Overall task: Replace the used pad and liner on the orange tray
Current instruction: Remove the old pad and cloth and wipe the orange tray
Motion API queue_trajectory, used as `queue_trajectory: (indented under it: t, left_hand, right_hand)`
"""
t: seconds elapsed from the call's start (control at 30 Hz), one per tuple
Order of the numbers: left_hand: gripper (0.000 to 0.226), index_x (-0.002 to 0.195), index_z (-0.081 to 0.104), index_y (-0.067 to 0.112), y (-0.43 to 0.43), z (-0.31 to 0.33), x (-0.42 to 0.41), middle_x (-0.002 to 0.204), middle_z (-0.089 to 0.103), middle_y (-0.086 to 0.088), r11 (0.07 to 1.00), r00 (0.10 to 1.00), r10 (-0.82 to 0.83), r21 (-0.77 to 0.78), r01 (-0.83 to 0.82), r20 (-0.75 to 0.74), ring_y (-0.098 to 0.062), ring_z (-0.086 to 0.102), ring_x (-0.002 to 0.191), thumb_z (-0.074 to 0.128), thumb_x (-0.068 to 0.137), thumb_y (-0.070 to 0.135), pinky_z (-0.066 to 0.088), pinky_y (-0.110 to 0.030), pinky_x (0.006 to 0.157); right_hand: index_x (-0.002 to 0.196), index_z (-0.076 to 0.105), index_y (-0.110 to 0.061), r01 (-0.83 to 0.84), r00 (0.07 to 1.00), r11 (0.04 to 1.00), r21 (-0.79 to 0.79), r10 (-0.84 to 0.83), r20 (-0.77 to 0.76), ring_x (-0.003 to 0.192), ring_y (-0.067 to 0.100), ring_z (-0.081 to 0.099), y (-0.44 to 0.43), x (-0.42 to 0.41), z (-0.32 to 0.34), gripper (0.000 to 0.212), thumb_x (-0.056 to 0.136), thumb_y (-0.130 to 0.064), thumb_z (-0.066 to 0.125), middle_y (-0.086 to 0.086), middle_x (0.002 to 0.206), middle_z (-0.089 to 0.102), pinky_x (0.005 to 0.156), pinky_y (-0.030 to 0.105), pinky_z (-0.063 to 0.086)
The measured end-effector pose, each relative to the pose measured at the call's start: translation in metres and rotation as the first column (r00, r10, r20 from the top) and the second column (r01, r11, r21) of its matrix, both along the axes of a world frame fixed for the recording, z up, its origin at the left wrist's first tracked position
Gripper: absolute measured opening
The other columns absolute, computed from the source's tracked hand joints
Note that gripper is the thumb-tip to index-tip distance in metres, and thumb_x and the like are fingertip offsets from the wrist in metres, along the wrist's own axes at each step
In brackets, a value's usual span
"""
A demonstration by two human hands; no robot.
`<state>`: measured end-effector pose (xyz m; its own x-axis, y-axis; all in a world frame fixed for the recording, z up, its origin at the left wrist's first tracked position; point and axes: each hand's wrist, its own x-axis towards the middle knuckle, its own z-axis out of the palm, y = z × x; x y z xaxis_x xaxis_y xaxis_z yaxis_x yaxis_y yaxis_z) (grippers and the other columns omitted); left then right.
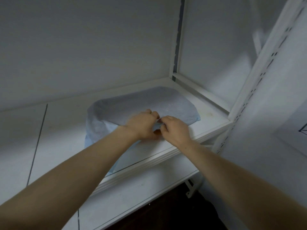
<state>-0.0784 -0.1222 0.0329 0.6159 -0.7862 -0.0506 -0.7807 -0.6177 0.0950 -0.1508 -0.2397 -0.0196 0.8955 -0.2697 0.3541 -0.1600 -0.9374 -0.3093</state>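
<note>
Pale-blue liner point(149, 103): thin sheet draped over the orange tray point(157, 132), of which only a sliver shows between the hands. Tray sits on a white shelf point(207, 120), near its right back corner. Left hand point(142, 125) and right hand point(176, 128): fingers curled, both pinching the liner's bunched near edge, nearly touching. Slotted white upright point(259, 83) at right; lower shelf point(141, 188) beneath.

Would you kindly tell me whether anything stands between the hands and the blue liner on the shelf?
Nothing visible does. The left hand and right hand both hold the blue liner at its near edge, on the white shelf.
</note>
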Motion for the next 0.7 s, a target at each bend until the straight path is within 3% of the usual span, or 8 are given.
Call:
queue_trajectory:
  t: [0.1, 0.2, 0.3, 0.37, 0.53, 0.63, 0.7]
  left_hand:
    - [0.042, 0.129, 0.046, 0.015, -0.008, -0.001, 0.003, 0.123, 0.058, -0.010, 0.996, 1.000, 0.016, -0.091, -0.016, -0.008, -0.029, 0.056, 0.111, 0.055, 0.089, 0.028, 0.047, -0.036, 0.088]
    - [0.038, 0.128, 0.051, 0.016, -0.007, 0.007, 0.012, 0.123, 0.061, -0.007, 0.998, 1.000, 0.025, -0.056, -0.026, -0.018, -0.025, 0.056, 0.114, 0.056, 0.090, 0.020, 0.044, -0.031, 0.089]
    - [0.028, 0.115, 0.061, 0.016, -0.005, 0.016, 0.018, 0.119, 0.062, -0.004, 1.000, 1.000, -0.008, -0.001, 0.008, -0.005, -0.022, 0.056, 0.110, 0.059, 0.088, 0.019, 0.043, -0.029, 0.086]
    - [0.025, 0.110, 0.065, 0.016, -0.007, 0.019, 0.021, 0.116, 0.063, -0.004, 0.999, 1.000, -0.008, 0.043, 0.009, -0.021, -0.022, 0.057, 0.107, 0.061, 0.086, 0.019, 0.043, -0.029, 0.083]
    - [0.028, 0.111, 0.065, 0.015, -0.018, 0.015, 0.020, 0.115, 0.064, -0.006, 0.974, 1.000, 0.020, 0.228, -0.014, -0.021, -0.025, 0.060, 0.102, 0.062, 0.084, 0.023, 0.050, -0.033, 0.084]
    - [0.056, 0.125, 0.053, 0.017, -0.030, 0.008, 0.013, 0.120, 0.057, -0.005, 0.993, 0.999, 0.034, 0.116, -0.031, -0.031, -0.025, 0.056, 0.108, 0.070, 0.078, 0.041, 0.045, -0.031, 0.086]
    - [0.053, 0.124, 0.052, 0.016, -0.040, 0.006, 0.008, 0.121, 0.057, -0.007, 0.999, 1.000, 0.008, -0.038, -0.008, -0.001, -0.027, 0.057, 0.108, 0.069, 0.080, 0.040, 0.045, -0.032, 0.086]
  right_hand:
    - [0.123, 0.054, -0.013, -0.036, 0.999, 0.999, 0.009, 0.036, -0.026, 0.112, 0.023, 0.054, -0.006, 0.002, -0.005, 0.040, 0.086, -0.028, 0.057, 0.005, 0.119, 0.061, 0.085, 0.031, 0.042]
    - [0.123, 0.052, -0.012, 0.016, 0.998, 0.999, 0.028, -0.014, -0.055, 0.112, 0.022, 0.054, -0.017, 0.002, -0.016, 0.056, 0.077, -0.040, 0.070, 0.004, 0.119, 0.059, 0.087, 0.031, 0.041]
    - [0.092, 0.061, -0.010, 0.066, 0.995, 0.997, -0.049, -0.062, 0.074, 0.082, 0.026, 0.063, -0.027, -0.001, -0.025, 0.038, 0.071, -0.037, 0.077, 0.006, 0.087, 0.064, 0.063, 0.031, 0.045]
    - [0.087, 0.062, -0.010, 0.073, 0.994, 0.996, -0.059, -0.068, 0.080, 0.076, 0.027, 0.063, -0.034, -0.005, -0.024, 0.024, 0.077, -0.029, 0.073, 0.007, 0.083, 0.063, 0.055, 0.029, 0.041]
    - [0.105, 0.067, -0.007, -0.017, 0.997, 1.000, 0.005, 0.017, -0.073, 0.097, 0.030, 0.061, -0.043, -0.002, -0.009, 0.024, 0.094, -0.022, 0.052, 0.011, 0.107, 0.064, 0.075, 0.034, 0.046]
    - [0.111, 0.067, -0.002, -0.073, 0.997, 0.993, 0.089, 0.072, 0.019, 0.101, 0.032, 0.061, -0.043, 0.000, 0.005, 0.025, 0.094, -0.012, 0.051, 0.015, 0.110, 0.066, 0.086, 0.037, 0.047]
    - [0.113, 0.065, -0.002, -0.085, 0.995, 0.990, 0.113, 0.078, 0.063, 0.100, 0.031, 0.061, -0.045, 0.000, 0.012, 0.026, 0.094, -0.010, 0.050, 0.014, 0.112, 0.064, 0.086, 0.035, 0.047]
